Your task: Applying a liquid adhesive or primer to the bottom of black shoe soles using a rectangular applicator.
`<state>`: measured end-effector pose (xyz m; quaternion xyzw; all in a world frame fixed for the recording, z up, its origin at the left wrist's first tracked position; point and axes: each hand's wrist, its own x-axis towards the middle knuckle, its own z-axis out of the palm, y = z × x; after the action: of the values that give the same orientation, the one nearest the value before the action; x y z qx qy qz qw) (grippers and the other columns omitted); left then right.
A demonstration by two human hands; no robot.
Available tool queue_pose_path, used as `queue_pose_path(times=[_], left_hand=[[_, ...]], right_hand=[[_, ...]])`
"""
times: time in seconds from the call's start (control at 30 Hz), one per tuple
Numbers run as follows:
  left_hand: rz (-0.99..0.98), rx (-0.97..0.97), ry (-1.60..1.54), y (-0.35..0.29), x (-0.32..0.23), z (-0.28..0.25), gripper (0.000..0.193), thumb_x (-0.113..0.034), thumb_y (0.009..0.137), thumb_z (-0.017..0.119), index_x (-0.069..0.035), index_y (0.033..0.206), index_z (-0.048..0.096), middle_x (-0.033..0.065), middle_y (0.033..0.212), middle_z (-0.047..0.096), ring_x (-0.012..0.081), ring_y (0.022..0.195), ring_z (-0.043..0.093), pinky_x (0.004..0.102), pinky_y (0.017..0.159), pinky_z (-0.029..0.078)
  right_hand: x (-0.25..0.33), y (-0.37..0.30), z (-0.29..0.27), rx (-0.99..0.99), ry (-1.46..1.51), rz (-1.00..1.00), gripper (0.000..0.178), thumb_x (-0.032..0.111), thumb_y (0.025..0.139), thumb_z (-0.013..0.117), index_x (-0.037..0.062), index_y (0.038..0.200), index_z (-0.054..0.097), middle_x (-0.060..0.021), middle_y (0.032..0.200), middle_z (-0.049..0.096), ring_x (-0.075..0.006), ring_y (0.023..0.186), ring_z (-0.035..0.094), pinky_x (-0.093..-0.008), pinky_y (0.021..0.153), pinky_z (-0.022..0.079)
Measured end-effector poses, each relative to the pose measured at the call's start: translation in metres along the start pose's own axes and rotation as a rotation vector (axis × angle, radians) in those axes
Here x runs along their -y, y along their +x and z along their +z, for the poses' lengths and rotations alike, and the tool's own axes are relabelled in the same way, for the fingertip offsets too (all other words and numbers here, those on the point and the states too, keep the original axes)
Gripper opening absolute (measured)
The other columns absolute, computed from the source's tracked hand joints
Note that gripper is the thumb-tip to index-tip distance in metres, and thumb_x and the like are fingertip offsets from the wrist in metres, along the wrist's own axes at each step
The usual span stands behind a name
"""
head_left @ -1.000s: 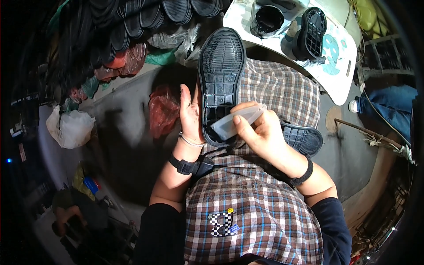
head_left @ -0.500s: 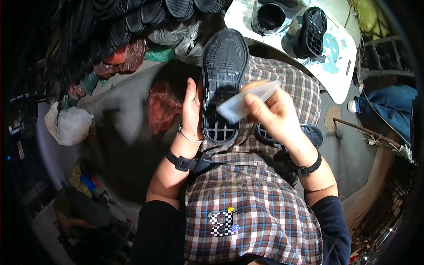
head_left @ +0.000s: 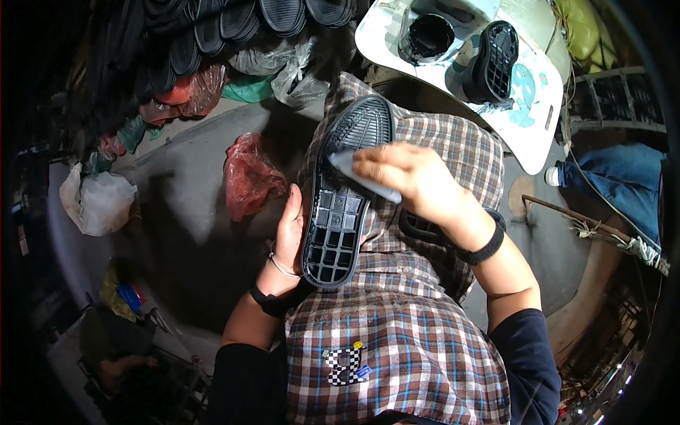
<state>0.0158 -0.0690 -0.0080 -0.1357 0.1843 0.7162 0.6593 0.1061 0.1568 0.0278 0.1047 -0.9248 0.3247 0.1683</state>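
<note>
A black shoe sole [head_left: 331,218], ribbed at the toe and with a grid of square hollows at the heel, is held above my lap. My left hand [head_left: 289,230] grips its left edge near the heel, thumb up along the side. In my right hand [head_left: 411,177] is a flat, pale plastic scraper [head_left: 379,190], pinched between fingers and thumb; its tip lies over the sole's middle, just below the ribs. Whether the tip touches the sole I cannot tell. Another black sole [head_left: 419,225] rests on my lap, partly hidden under my right forearm.
A white table [head_left: 535,138] at the far right bears an open tub of black paste [head_left: 431,37] and an upright-tilted black sole [head_left: 494,62]. Rows of black soles [head_left: 283,15] hang over at the far left. A red plastic bag [head_left: 248,177] lies on the floor.
My left hand has brought the sole nearer to me and lower. My right hand has turned over and moved the scraper from the sole's heel half up toward its middle.
</note>
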Motion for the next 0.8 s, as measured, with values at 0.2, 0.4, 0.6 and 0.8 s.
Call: queue_pose_path(times=[0.2,0.4,0.6,0.8], left_hand=[[0.017,-0.021,0.01,-0.001,0.001,-0.012,0.075,-0.063,0.095,0.032,-0.003,0.139,0.042,0.0178,0.135,0.053,0.0332,0.117,0.057,0.0581,0.097,0.046],[0.005,-0.119,0.086,0.002,0.003,-0.013,0.078,-0.063,0.096,0.031,0.001,0.14,0.038,0.0221,0.136,0.05,0.0343,0.121,0.055,0.0532,0.098,0.048],[0.008,-0.084,0.097,0.003,0.006,-0.007,0.077,-0.061,0.097,0.031,0.001,0.143,0.034,0.0261,0.139,0.045,0.0344,0.123,0.053,0.0507,0.096,0.049],[0.006,-0.056,0.143,0.005,0.008,-0.007,0.075,-0.059,0.097,0.032,0.0,0.144,0.034,0.0248,0.14,0.044,0.0337,0.124,0.052,0.0496,0.099,0.047]], right_hand=[[-0.021,0.015,-0.01,-0.04,-0.131,0.069,0.048,-0.002,0.068,0.062,0.006,0.115,0.06,-0.0105,0.108,0.065,-0.0317,0.093,0.065,-0.0372,0.077,0.055],[-0.036,0.009,-0.01,-0.032,-0.113,0.197,0.045,-0.005,0.067,0.06,0.0068,0.11,0.062,-0.0106,0.107,0.065,-0.0313,0.094,0.065,-0.0366,0.076,0.055],[-0.017,0.009,-0.005,0.01,-0.03,0.025,0.04,-0.001,0.07,0.062,0.0059,0.109,0.062,-0.0111,0.105,0.066,-0.0314,0.093,0.065,-0.037,0.079,0.056],[-0.044,0.011,-0.016,-0.075,-0.142,0.169,0.05,-0.008,0.06,0.066,0.0072,0.107,0.063,-0.0101,0.103,0.065,-0.0315,0.095,0.064,-0.0363,0.079,0.055]])
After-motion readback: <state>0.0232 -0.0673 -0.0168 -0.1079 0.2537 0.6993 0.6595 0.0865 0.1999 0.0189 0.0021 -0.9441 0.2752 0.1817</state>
